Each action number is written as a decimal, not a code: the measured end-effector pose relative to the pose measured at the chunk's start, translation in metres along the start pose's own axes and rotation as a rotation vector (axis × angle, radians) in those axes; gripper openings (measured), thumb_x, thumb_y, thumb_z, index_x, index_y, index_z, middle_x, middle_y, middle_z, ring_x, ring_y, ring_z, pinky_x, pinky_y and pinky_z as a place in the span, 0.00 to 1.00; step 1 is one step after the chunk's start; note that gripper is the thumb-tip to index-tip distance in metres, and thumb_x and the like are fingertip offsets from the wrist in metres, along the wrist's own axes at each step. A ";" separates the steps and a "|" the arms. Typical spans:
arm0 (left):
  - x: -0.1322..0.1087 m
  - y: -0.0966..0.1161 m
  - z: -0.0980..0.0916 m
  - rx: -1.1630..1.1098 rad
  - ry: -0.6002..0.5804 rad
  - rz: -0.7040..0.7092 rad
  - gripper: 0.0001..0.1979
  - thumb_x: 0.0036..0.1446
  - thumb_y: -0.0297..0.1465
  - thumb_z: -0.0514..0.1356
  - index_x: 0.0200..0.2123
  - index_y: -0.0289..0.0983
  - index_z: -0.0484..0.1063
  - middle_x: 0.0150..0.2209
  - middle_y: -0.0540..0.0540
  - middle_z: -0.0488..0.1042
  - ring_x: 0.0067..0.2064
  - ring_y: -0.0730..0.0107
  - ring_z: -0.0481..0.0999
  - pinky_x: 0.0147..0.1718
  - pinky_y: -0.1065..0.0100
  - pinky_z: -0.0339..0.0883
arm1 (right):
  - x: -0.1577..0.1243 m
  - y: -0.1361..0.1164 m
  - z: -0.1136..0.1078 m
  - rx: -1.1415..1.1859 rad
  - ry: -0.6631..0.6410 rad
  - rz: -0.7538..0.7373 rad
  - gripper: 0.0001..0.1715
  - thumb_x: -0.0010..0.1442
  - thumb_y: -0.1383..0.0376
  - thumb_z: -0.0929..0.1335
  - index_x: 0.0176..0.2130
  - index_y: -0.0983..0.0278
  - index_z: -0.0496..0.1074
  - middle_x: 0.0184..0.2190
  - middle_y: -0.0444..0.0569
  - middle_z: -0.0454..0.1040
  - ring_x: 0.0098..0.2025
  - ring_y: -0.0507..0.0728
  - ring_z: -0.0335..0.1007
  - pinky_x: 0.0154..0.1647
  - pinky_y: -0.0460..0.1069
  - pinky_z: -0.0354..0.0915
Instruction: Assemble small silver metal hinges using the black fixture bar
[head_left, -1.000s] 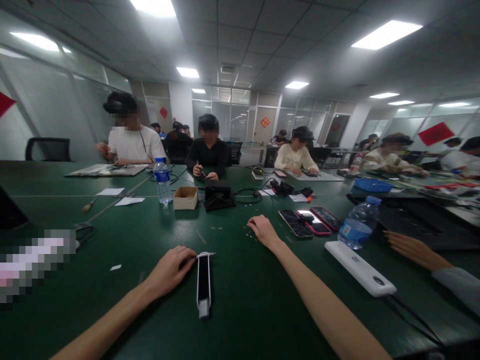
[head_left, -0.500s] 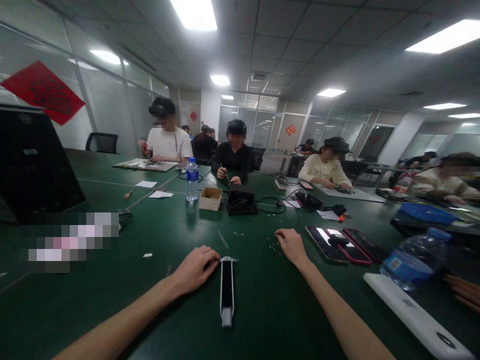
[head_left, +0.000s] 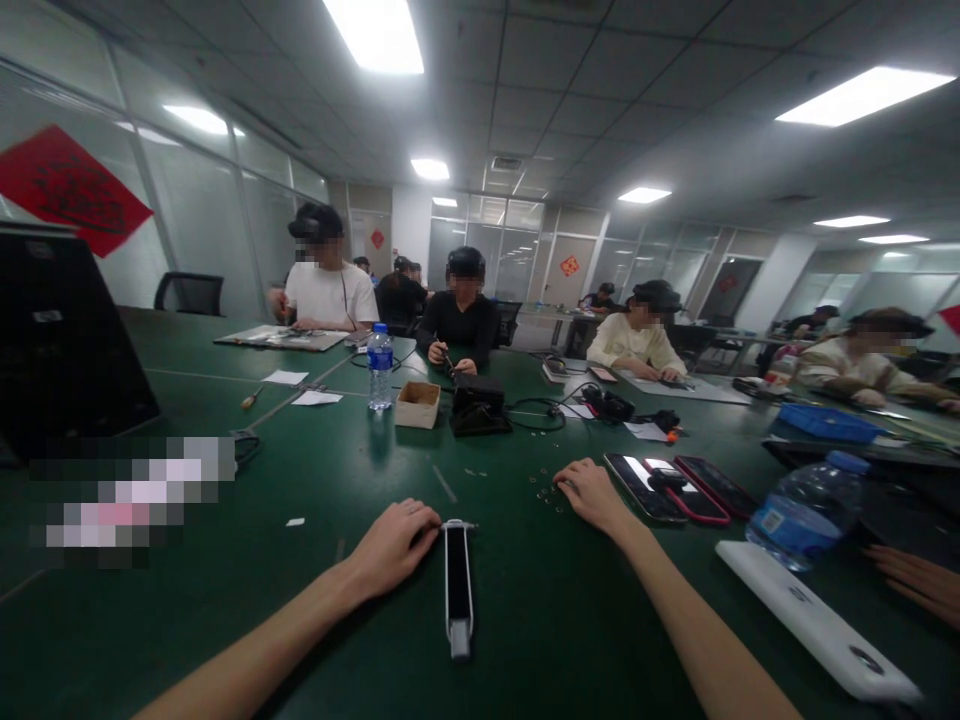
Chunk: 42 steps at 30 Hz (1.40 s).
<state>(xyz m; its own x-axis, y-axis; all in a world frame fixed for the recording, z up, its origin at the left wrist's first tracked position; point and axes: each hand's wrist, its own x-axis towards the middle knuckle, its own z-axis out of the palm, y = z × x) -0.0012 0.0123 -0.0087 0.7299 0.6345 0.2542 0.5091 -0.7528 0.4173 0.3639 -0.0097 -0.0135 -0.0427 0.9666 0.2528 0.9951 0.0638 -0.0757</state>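
My left hand (head_left: 394,548) rests on the green table (head_left: 315,500), fingers curled, its fingertips against the top end of a narrow black and white strip device (head_left: 458,587) lying flat. My right hand (head_left: 592,494) lies further out, fingers bent down beside several tiny loose parts (head_left: 546,490) scattered on the table. Whether its fingertips pinch one of them is hidden.
Three phones (head_left: 679,486) lie right of my right hand, then a water bottle (head_left: 806,510) on its side and a white power bank (head_left: 814,620). Another person's fingers (head_left: 915,580) reach in at right. A small cardboard box (head_left: 418,404), upright bottle (head_left: 379,367), black device (head_left: 478,405) and several seated people are beyond.
The view swung left, then slightly back right. Both hands stayed in place on the table; the strip device has not moved.
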 end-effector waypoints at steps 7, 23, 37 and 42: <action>-0.003 0.001 0.000 0.029 -0.002 -0.018 0.09 0.62 0.29 0.50 0.40 0.38 0.70 0.39 0.46 0.72 0.41 0.66 0.69 0.41 0.65 0.62 | 0.002 0.004 0.002 0.010 -0.037 -0.027 0.14 0.60 0.60 0.62 0.38 0.59 0.76 0.41 0.51 0.72 0.46 0.61 0.62 0.46 0.55 0.57; -0.004 0.006 -0.003 0.022 0.000 -0.043 0.09 0.61 0.28 0.52 0.41 0.38 0.70 0.39 0.47 0.72 0.40 0.67 0.69 0.40 0.66 0.61 | 0.000 -0.039 -0.002 -0.118 0.225 -0.089 0.12 0.60 0.70 0.59 0.31 0.68 0.70 0.32 0.53 0.70 0.35 0.57 0.63 0.36 0.52 0.59; 0.002 0.000 0.005 0.089 0.056 0.050 0.07 0.60 0.27 0.53 0.38 0.37 0.70 0.35 0.47 0.73 0.38 0.66 0.70 0.39 0.66 0.62 | -0.024 -0.143 0.006 0.574 0.108 -0.230 0.06 0.60 0.68 0.61 0.34 0.64 0.67 0.32 0.49 0.69 0.34 0.55 0.66 0.36 0.49 0.65; 0.002 0.002 0.003 0.098 0.048 0.052 0.07 0.60 0.27 0.53 0.37 0.37 0.70 0.34 0.47 0.73 0.37 0.66 0.70 0.37 0.67 0.62 | -0.025 -0.142 0.001 0.622 0.059 -0.231 0.04 0.57 0.68 0.64 0.33 0.65 0.69 0.31 0.48 0.71 0.32 0.54 0.67 0.34 0.48 0.65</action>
<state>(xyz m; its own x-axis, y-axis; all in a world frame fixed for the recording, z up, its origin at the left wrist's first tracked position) 0.0026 0.0117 -0.0104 0.7350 0.5998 0.3161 0.5147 -0.7971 0.3159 0.2240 -0.0424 -0.0103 -0.2257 0.8969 0.3803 0.7232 0.4158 -0.5515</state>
